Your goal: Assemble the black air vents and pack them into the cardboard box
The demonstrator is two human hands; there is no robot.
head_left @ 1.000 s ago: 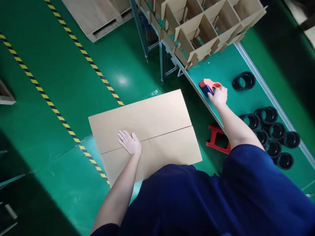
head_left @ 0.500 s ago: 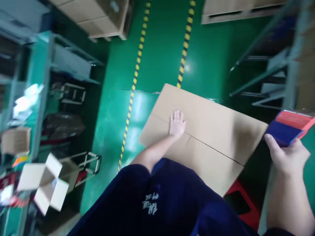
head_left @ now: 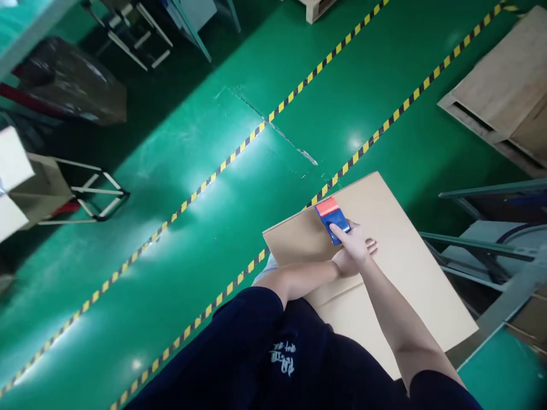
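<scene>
My right hand (head_left: 354, 240) is closed around a blue and red tape dispenser (head_left: 335, 221), holding it over the far left part of a cardboard box (head_left: 397, 259) in front of me. My left hand (head_left: 344, 262) lies on top of the same box, close beside and partly beneath my right wrist. Its fingers stretch out toward the right, while part of the palm is hidden. Near my forearms a seam or flap edge crosses the box.
Yellow and black striped tape (head_left: 221, 166) marks lanes on the green floor. To the right are a wooden pallet (head_left: 487, 128) and a metal frame (head_left: 487, 250). On the left, a wrapped brown package (head_left: 81, 85), an open carton (head_left: 47, 188) and a white tube frame (head_left: 100, 196) stand in shadow.
My right hand has brought the tape dispenser from the far right onto the box's far side. My left hand now sits beneath the right wrist. The view has turned, and the box appears rotated.
</scene>
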